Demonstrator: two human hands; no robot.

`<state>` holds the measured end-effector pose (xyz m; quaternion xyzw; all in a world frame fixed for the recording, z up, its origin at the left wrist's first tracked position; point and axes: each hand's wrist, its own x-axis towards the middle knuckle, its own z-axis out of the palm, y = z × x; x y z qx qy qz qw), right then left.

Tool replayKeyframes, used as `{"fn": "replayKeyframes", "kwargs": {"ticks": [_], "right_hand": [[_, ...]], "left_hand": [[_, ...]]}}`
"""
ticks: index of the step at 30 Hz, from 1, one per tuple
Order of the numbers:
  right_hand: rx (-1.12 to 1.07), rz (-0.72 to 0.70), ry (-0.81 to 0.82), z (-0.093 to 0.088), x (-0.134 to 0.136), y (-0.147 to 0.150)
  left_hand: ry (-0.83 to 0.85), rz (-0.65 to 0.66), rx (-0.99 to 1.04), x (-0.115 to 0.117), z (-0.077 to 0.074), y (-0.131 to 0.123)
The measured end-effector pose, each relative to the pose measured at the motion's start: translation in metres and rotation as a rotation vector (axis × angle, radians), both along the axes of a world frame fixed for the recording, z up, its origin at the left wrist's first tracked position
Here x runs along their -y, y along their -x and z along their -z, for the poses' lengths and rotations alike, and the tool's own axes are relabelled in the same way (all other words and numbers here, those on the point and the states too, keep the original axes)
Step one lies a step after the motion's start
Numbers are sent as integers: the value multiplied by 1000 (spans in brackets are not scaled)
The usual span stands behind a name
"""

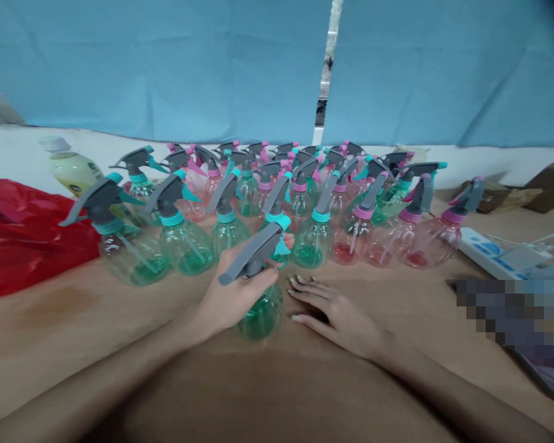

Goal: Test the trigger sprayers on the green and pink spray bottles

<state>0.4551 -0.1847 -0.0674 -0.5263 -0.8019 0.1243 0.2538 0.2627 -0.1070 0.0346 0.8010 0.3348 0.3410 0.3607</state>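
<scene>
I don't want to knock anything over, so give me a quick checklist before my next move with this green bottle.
1. Left-hand grip on held bottle: ok, closed around its neck.
2. Right-hand grip free: ok, resting on the table.
3. Spray head in place: ok.
4. Spray head tight: cannot tell, the join is covered.
5. Gap to front-row bottles: cannot tell, one overlaps in view.
</scene>
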Motion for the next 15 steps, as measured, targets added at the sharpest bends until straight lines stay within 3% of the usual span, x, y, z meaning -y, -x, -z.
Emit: {"fn": "replayKeyframes", "kwargs": {"ticks": [15], "right_hand": [[10,-7,-6,-1,0,-1]], "left_hand": [[-8,-17,-28,0,4,1]]}}
